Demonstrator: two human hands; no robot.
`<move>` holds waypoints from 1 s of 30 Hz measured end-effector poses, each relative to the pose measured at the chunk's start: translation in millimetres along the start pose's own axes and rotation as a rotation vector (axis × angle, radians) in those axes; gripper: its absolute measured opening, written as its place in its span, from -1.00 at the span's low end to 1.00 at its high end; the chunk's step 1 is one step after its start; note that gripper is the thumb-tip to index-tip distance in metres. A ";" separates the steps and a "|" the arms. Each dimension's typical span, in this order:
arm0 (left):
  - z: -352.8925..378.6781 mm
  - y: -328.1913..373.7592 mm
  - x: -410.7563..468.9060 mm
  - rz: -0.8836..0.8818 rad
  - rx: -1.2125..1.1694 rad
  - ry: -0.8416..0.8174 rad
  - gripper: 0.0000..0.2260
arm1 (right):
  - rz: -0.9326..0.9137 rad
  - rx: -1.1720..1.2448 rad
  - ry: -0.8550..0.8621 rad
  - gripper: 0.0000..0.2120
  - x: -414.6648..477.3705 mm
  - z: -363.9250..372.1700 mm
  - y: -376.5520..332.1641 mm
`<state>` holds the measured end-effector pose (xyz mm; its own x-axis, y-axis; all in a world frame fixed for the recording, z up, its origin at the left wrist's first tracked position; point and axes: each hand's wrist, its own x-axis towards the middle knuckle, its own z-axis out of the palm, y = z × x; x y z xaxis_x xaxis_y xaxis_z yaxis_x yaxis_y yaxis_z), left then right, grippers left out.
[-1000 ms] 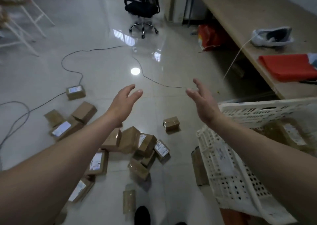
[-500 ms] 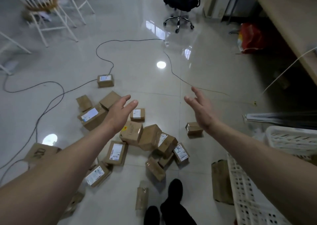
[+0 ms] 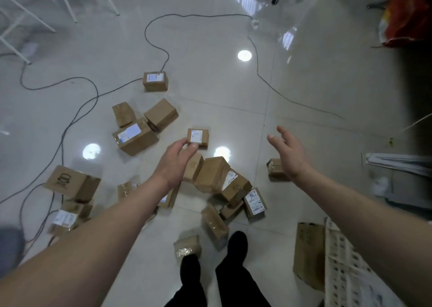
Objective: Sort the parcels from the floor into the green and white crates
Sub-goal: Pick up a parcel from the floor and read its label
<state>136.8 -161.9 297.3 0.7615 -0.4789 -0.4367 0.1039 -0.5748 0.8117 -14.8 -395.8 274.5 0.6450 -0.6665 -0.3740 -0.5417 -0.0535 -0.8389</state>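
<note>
Brown cardboard parcels [image 3: 211, 174] lie heaped on the floor [image 3: 210, 84] left of the white perforated plastic crate [image 3: 343, 278], cut off at frame edge. Left hand [image 3: 174, 166] and right hand [image 3: 291, 155]: grips apart, empty. Left forearm [image 3: 93, 248] hides some parcels.

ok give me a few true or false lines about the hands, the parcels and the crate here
1. The left hand and the right hand hold no parcel. True.
2. The white crate is at the left edge of the view. False: it is at the lower right.
3. A black cable runs up to the farthest parcel. True.
4. A green crate stands among the parcels. False: no green crate is in view.
</note>
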 end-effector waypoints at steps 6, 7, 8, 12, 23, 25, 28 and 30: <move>1.3 -40.8 29.4 -0.155 -0.034 0.014 -0.84 | 0.043 -0.068 -0.041 -0.35 29.7 35.1 21.3; 0.2 -50.4 36.9 -0.180 -0.051 0.019 -0.94 | 0.050 -0.070 -0.051 -0.34 34.1 42.8 23.0; 0.2 -60.7 44.5 -0.203 -0.068 0.020 -0.92 | 0.058 -0.074 -0.060 -0.36 39.2 50.8 25.1; 9.3 -109.7 85.6 -0.312 -0.149 0.032 -0.53 | 0.078 -0.115 -0.077 -0.39 65.8 84.5 46.3; 96.5 -299.7 223.0 -0.647 -0.443 -0.018 -0.71 | 0.165 -0.285 -0.188 -0.36 202.0 229.5 194.5; 115.8 -335.1 245.6 -0.725 -0.502 -0.033 -0.57 | 0.170 -0.318 -0.230 -0.36 227.3 256.6 226.0; 142.5 -385.8 274.1 -0.833 -0.522 -0.049 -0.49 | 0.181 -0.341 -0.272 -0.34 262.7 289.4 270.1; 156.1 -411.4 288.2 -0.884 -0.572 -0.031 -0.50 | 0.196 -0.345 -0.278 -0.32 283.6 307.0 293.6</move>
<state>213.7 -167.1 -223.0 0.2514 -0.0629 -0.9658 0.9071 -0.3327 0.2578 174.6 -372.2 -199.3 0.6066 -0.4675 -0.6430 -0.7846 -0.2216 -0.5791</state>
